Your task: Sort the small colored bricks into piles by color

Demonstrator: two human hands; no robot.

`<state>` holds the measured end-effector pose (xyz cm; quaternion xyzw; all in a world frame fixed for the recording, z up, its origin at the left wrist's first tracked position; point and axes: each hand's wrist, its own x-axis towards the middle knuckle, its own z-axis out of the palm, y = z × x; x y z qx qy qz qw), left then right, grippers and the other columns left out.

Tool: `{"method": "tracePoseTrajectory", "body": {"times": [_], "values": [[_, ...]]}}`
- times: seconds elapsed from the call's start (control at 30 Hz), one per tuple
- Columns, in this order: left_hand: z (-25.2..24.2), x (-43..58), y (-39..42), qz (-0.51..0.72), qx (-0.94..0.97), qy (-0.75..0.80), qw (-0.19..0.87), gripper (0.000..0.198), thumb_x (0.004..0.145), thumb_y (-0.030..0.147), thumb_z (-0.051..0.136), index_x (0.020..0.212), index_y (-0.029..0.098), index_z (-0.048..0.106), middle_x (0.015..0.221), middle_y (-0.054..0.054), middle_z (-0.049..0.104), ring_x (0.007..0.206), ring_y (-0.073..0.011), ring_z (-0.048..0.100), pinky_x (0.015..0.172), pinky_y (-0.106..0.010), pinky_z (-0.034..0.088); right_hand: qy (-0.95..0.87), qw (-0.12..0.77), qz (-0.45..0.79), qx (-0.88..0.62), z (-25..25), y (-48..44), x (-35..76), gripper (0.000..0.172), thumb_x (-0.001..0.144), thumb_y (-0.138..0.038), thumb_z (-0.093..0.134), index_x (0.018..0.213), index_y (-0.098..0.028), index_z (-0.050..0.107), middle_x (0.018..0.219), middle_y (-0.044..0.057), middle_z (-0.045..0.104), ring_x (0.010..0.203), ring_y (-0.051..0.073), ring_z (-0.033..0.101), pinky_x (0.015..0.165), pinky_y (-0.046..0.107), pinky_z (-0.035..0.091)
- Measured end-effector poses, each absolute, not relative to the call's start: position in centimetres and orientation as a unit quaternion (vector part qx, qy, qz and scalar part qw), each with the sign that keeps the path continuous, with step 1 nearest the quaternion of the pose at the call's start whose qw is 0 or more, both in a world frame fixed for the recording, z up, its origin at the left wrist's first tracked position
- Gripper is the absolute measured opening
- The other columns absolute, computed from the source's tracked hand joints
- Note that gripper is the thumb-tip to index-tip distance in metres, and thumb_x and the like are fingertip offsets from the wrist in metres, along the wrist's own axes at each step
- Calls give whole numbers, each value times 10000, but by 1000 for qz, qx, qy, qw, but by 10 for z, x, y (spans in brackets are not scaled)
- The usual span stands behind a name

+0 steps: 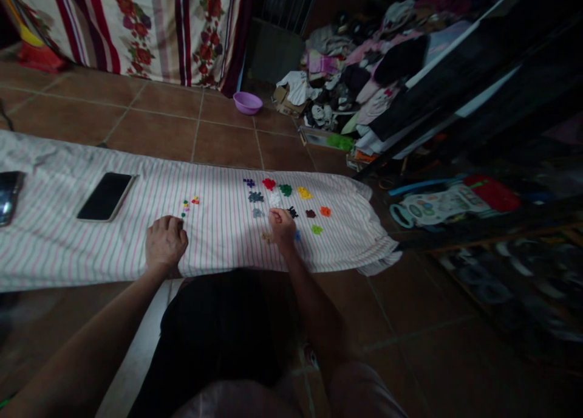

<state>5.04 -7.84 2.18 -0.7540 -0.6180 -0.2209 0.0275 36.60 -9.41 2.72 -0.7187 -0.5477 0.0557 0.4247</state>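
My left hand [167, 242] rests on the striped cloth [218, 223], fingers curled down and closed; whatever may be under them is hidden. Just beyond its fingertips lies a small loose group of multicoloured pieces [186, 205]. My right hand [283, 226] is closed in a pinch beside the white pile [275, 199]; anything between its fingers is too small to make out. Around it sit small piles sorted by colour, among them a red pile [268, 184], a dark green pile [285, 190], a yellow pile [304, 192], an orange pile [325, 211] and a tan pile [266, 237].
A phone [105, 197] lies left of my left hand, with another dark device [9, 196] at the far left. Past the cloth, a purple basin [248, 103] stands on the tiled floor. Heaped clothes [346, 71] and a dark rack [455, 96] fill the right side.
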Motion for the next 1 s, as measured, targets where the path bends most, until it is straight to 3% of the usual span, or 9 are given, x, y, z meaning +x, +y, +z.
{"method": "tracePoseTrajectory", "body": {"times": [0.3, 0.53, 1.0], "values": [[22, 51, -78, -216, -755, -618, 38, 239, 842, 255, 405, 965, 176, 594, 957, -133, 598, 914, -288, 524, 753, -404, 374, -479, 434, 59, -761, 6, -120, 381, 240, 776, -243, 469, 936, -185, 638, 903, 78, 697, 819, 200, 629, 757, 324, 502], [23, 51, -79, -212, -757, -617, 47, 237, 848, 255, 393, 964, 176, 583, 958, -125, 601, 905, -283, 527, 741, -387, 368, -509, 406, 28, -759, -7, -120, 382, 182, 777, -198, 447, 865, -168, 604, 883, 113, 668, 818, 211, 611, 787, 350, 491], [25, 52, -78, -209, -753, -624, 18, 250, 843, 266, 391, 960, 173, 592, 969, -134, 594, 925, -289, 522, 756, -398, 370, -546, 378, -25, -747, -11, -121, 383, 126, 806, -160, 441, 800, -191, 563, 855, 84, 572, 840, 203, 524, 787, 340, 469]]}}
